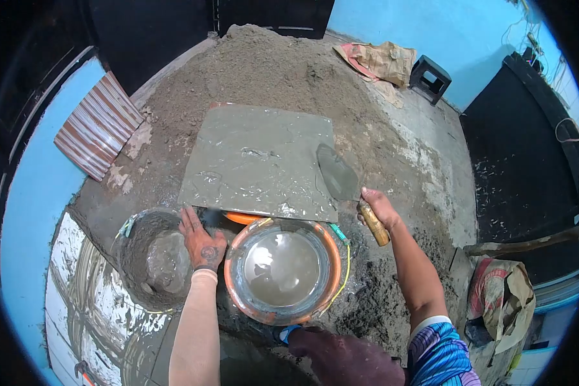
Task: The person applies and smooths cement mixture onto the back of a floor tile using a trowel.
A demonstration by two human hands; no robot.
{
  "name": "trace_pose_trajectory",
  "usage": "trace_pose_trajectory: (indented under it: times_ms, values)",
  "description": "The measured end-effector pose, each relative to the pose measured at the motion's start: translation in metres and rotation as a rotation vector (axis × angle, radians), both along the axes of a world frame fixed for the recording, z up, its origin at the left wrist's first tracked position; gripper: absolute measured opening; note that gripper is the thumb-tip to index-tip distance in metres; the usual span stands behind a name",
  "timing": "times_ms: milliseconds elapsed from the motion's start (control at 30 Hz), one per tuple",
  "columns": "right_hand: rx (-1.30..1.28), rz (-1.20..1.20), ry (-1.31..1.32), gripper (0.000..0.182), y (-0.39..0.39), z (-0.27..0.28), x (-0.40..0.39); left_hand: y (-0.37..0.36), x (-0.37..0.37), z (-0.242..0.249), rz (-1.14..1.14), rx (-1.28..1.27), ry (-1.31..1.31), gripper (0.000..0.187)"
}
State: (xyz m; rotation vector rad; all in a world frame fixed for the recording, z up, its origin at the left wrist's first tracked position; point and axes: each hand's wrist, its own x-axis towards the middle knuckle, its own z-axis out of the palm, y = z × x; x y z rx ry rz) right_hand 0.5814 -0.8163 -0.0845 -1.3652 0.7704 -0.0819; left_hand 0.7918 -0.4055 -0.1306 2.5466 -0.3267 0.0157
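A flat rectangular slab [257,161] lies in the middle, its top coated with wet grey mortar. My right hand [378,209] is closed around the wooden handle of a trowel [338,174]. The mortar-smeared blade overlaps the slab's right edge. My left hand [202,244] has its fingers stretched out, the tips at the slab's near left edge. An orange-rimmed bucket [336,264] with grey watery liquid stands just in front of the slab. Left of my left hand is a mortar-crusted bucket [132,257] with wet grey mix. Part of an orange container [241,218] shows beneath the slab.
A large heap of sandy mix [270,64] spreads behind the slab. Torn paper sacks [389,61] and a black plastic stool [430,78] stand at the back right. Another cement sack [502,296] sits at right. A corrugated sheet [100,125] leans at left, above smeared white tiles [71,251].
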Motion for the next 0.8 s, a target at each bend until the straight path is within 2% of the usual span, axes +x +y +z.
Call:
trace_pose_trajectory:
  times_ms: [67, 167, 467, 567, 667, 700, 800]
  values:
    - [-0.075, 0.021, -0.016, 0.035, -0.007, -0.006, 0.002, 0.000, -0.002, 0.005, -0.003, -0.002, -0.005, 0.102]
    - [-0.065, 0.062, 0.008, 0.035, 0.003, 0.014, 0.006, -0.001, -0.003, 0.004, 0.004, 0.001, 0.004, 0.102]
    - [-0.164, 0.097, 0.133, 0.033, -0.005, 0.013, 0.007, 0.002, 0.000, -0.002, -0.019, 0.007, -0.003, 0.101]
    - [-0.081, -0.011, 0.013, 0.035, 0.002, 0.032, 0.001, -0.001, -0.001, 0.007, 0.005, 0.011, 0.042, 0.101]
    - [-0.182, -0.027, -0.059, 0.037, -0.005, 0.028, -0.011, 0.000, 0.000, 0.004, -0.003, 0.010, 0.036, 0.101]
    - [-0.262, -0.024, -0.076, 0.042, -0.005, 0.028, -0.014, 0.000, 0.000, 0.004, -0.005, 0.004, 0.031, 0.101]
    - [-1.117, 0.105, -0.022, 0.041, 0.000, 0.021, -0.021, 0.002, 0.000, 0.001, -0.009, 0.003, 0.018, 0.102]
